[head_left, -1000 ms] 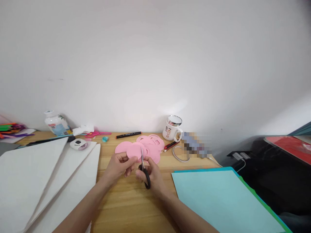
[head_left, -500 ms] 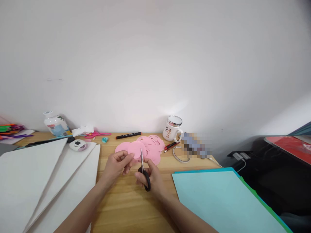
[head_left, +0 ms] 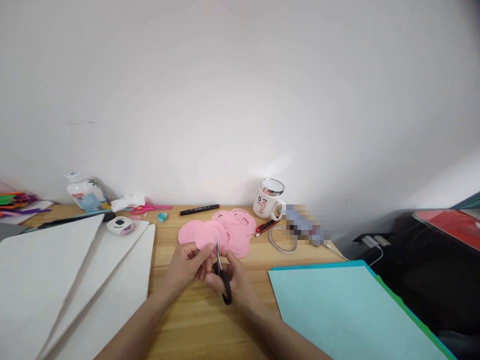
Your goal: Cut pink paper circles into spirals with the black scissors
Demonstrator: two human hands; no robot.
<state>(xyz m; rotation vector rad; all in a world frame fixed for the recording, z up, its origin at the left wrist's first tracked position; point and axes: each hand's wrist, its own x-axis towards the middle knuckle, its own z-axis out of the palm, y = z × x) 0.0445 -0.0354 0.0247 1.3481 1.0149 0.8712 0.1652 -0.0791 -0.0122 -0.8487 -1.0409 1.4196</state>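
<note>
My left hand (head_left: 186, 267) pinches a pink paper disc (head_left: 207, 236) above the wooden desk (head_left: 195, 320). In my right hand (head_left: 233, 280) are black-handled scissors (head_left: 222, 272), fingers through the loops, blades pointing up into the disc's edge. Just behind the hands lies a pile of pink paper circles and rings (head_left: 236, 230). Both forearms come in from the bottom edge.
White sheets (head_left: 56, 280) fan out at the left, with a small white punch (head_left: 120, 225) on them. A light blue sheet (head_left: 345, 310) covers the right front. At the back stand a bottle (head_left: 84, 192), pink scissors (head_left: 150, 207), a black marker (head_left: 198, 209), a mug (head_left: 267, 198) and a tape ring (head_left: 282, 239).
Both hands have drawn slightly closer together with the disc and scissors; the disc has turned a little in my left hand. The view shifted slightly.
</note>
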